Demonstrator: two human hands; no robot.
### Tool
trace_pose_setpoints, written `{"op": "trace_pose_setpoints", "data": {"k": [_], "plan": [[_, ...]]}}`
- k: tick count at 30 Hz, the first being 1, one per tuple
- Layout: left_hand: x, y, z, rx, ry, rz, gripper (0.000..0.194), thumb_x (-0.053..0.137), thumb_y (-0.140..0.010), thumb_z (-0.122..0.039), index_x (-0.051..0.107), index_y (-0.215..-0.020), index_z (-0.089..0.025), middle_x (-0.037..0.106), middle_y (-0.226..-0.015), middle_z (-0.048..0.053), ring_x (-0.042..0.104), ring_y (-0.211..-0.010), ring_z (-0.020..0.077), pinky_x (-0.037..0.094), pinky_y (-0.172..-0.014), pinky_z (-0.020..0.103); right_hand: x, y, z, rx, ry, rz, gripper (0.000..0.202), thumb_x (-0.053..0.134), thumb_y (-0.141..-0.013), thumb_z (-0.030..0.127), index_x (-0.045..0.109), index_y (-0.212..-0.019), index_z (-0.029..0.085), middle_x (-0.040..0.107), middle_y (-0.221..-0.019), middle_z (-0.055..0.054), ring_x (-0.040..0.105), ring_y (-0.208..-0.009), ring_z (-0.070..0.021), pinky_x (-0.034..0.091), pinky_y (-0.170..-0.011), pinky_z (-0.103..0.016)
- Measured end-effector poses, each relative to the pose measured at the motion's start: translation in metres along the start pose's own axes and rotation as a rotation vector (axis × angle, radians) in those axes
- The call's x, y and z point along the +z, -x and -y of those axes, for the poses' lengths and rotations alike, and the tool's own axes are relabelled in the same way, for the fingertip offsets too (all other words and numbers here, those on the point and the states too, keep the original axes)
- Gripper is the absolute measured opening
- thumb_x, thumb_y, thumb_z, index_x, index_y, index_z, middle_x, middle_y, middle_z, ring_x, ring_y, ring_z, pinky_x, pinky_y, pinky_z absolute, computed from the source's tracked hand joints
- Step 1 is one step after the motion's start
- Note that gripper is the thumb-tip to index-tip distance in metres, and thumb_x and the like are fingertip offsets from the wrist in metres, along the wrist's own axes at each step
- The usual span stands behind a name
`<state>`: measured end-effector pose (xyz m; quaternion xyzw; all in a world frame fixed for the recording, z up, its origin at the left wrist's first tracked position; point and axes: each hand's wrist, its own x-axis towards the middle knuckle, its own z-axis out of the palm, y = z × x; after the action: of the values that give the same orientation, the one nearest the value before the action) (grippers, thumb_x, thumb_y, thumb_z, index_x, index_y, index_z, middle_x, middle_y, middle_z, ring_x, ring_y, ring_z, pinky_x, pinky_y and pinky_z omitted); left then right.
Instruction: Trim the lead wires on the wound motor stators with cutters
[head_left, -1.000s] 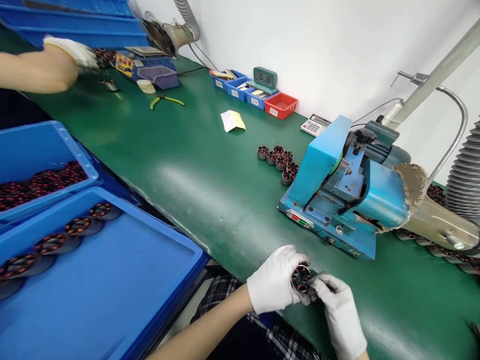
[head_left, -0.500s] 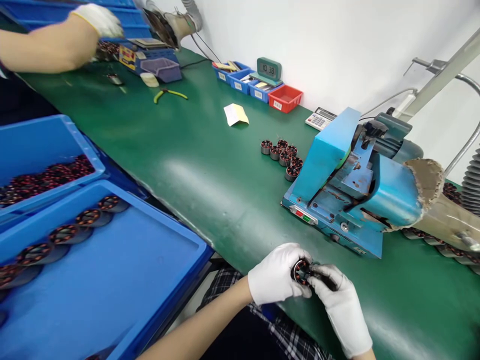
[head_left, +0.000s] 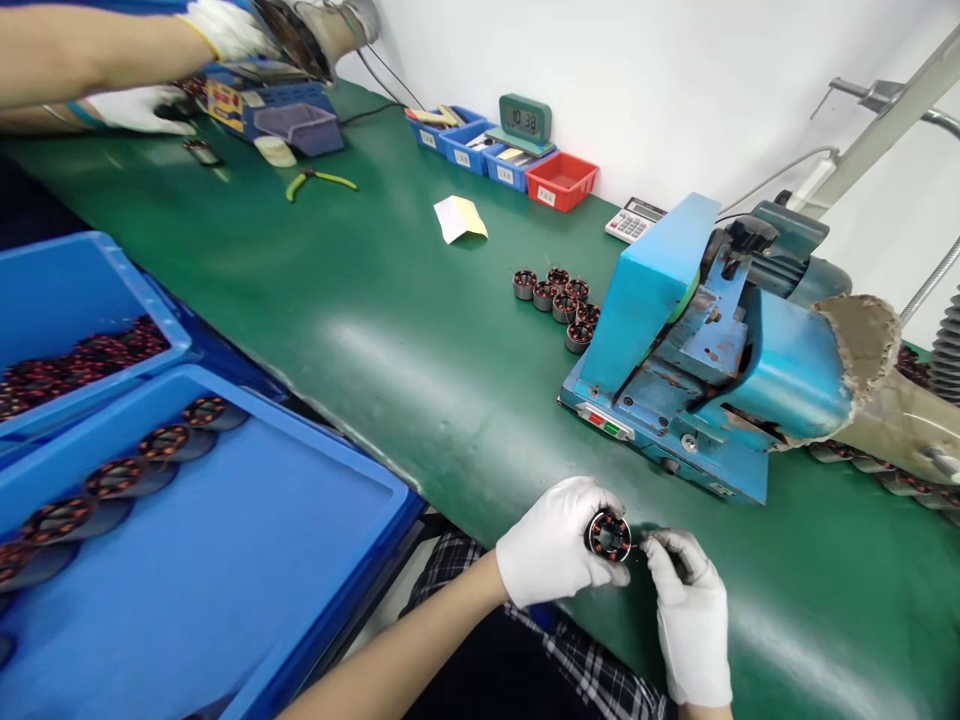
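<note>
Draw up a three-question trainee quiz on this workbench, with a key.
1. True or false: the left hand holds a wire-wound ring.
2. Which stands directly beside the red bin? (a) the pliers (b) a blue bin (c) the machine
3. Fill in the time: the desk clock shows ____.

Key: 1. True. 2. b. 3. 10:38.

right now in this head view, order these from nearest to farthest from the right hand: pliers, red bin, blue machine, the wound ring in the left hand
Out from the right hand:
1. wound ring, just left, in the left hand
2. blue machine, beyond it
3. red bin, farther back
4. pliers, upper left
</note>
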<state>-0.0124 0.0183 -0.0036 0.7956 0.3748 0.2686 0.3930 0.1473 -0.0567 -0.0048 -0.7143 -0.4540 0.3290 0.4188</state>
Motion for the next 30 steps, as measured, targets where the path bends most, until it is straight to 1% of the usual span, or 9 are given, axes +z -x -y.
{"op": "trace_pose_setpoints", "data": {"k": [2, 5, 8, 11, 13, 16, 20, 26, 30], "plan": [[-0.002, -0.001, -0.002, -0.023, -0.008, 0.004, 0.047, 0.083, -0.048, -0.033, 0.053, -0.082, -0.019, 0.057, -0.079, -0.001, 0.055, -0.076, 0.0198, 0.044, -0.071, 0.032, -0.002, -0.005, 0.001, 0.066, -0.084, 0.044, 0.018, 0.06, -0.077, 0.036, 0.065, -0.078, 0.019, 0.066, -0.082, -0.006, 0.06, -0.077, -0.0195, 0.049, -0.073, -0.031], [-0.004, -0.002, -0.005, -0.052, -0.001, -0.004, 0.047, 0.083, -0.047, -0.033, 0.054, -0.08, -0.02, 0.056, -0.076, -0.002, 0.055, -0.074, 0.0188, 0.044, -0.068, 0.03, -0.009, -0.01, 0.0, 0.143, -0.259, 0.203, 0.025, 0.066, -0.071, 0.036, 0.066, -0.089, 0.019, 0.069, -0.09, -0.009, 0.064, -0.081, -0.022, 0.051, -0.076, -0.034], [-0.004, -0.001, -0.004, -0.029, 0.035, -0.029, 0.05, 0.084, -0.046, -0.033, 0.054, -0.083, -0.019, 0.056, -0.077, -0.002, 0.054, -0.073, 0.0177, 0.044, -0.068, 0.029, -0.013, -0.009, -0.005, 0.104, -0.275, 0.27, 0.03, 0.07, -0.066, 0.032, 0.068, -0.093, 0.02, 0.07, -0.092, -0.01, 0.065, -0.083, -0.0235, 0.052, -0.078, -0.036], [-0.001, 0.0, -0.002, 0.022, 0.039, -0.045, 0.047, 0.08, -0.053, -0.038, 0.053, -0.086, -0.019, 0.057, -0.078, -0.001, 0.054, -0.074, 0.0179, 0.044, -0.071, 0.03, -0.008, -0.008, -0.003, -0.059, -0.154, 0.238, 0.02, 0.067, -0.068, 0.031, 0.071, -0.087, 0.022, 0.069, -0.087, -0.007, 0.064, -0.082, -0.022, 0.051, -0.078, -0.034], [0.0, 0.001, 0.0, 0.047, 0.019, -0.054, 0.042, 0.076, -0.058, -0.037, 0.051, -0.088, -0.019, 0.057, -0.078, -0.001, 0.054, -0.075, 0.0184, 0.043, -0.074, 0.032, -0.001, -0.009, 0.002, -0.105, -0.092, 0.215, 0.012, 0.065, -0.071, 0.032, 0.071, -0.075, 0.023, 0.068, -0.081, -0.005, 0.063, -0.079, -0.0211, 0.05, -0.075, -0.032], [0.001, 0.002, 0.0, 0.062, -0.013, -0.042, 0.037, 0.074, -0.059, -0.033, 0.05, -0.085, -0.02, 0.056, -0.078, -0.001, 0.053, -0.074, 0.0179, 0.043, -0.073, 0.031, 0.007, -0.013, 0.014, -0.02, -0.053, 0.14, 0.017, 0.063, -0.072, 0.036, 0.068, -0.066, 0.021, 0.068, -0.074, -0.005, 0.062, -0.073, -0.0206, 0.049, -0.07, -0.03], [0.001, 0.003, -0.003, 0.064, -0.004, -0.051, 0.038, 0.078, -0.055, -0.026, 0.05, -0.079, -0.02, 0.056, -0.079, -0.001, 0.053, -0.074, 0.0171, 0.042, -0.071, 0.03, 0.007, -0.009, 0.019, 0.083, 0.005, 0.04, 0.022, 0.059, -0.073, 0.041, 0.067, -0.069, 0.02, 0.068, -0.075, -0.007, 0.061, -0.073, -0.0221, 0.047, -0.07, -0.03], [0.001, 0.004, -0.005, 0.013, 0.014, -0.072, 0.034, 0.077, -0.056, -0.023, 0.049, -0.075, -0.02, 0.055, -0.08, 0.0, 0.053, -0.077, 0.018, 0.041, -0.072, 0.031, 0.0, 0.009, 0.011, 0.016, 0.264, 0.024, 0.024, 0.053, -0.076, 0.041, 0.067, -0.068, 0.023, 0.069, -0.072, -0.005, 0.062, -0.066, -0.0218, 0.047, -0.063, -0.03], [0.001, 0.003, -0.004, 0.007, 0.037, -0.05, 0.04, 0.081, -0.051, -0.026, 0.049, -0.074, -0.02, 0.055, -0.079, -0.001, 0.052, -0.075, 0.0178, 0.041, -0.07, 0.03, 0.002, -0.005, 0.01, -0.039, 0.346, 0.013, 0.023, 0.05, -0.077, 0.038, 0.066, -0.069, 0.022, 0.068, -0.074, -0.006, 0.062, -0.068, -0.0219, 0.047, -0.064, -0.031]]}}
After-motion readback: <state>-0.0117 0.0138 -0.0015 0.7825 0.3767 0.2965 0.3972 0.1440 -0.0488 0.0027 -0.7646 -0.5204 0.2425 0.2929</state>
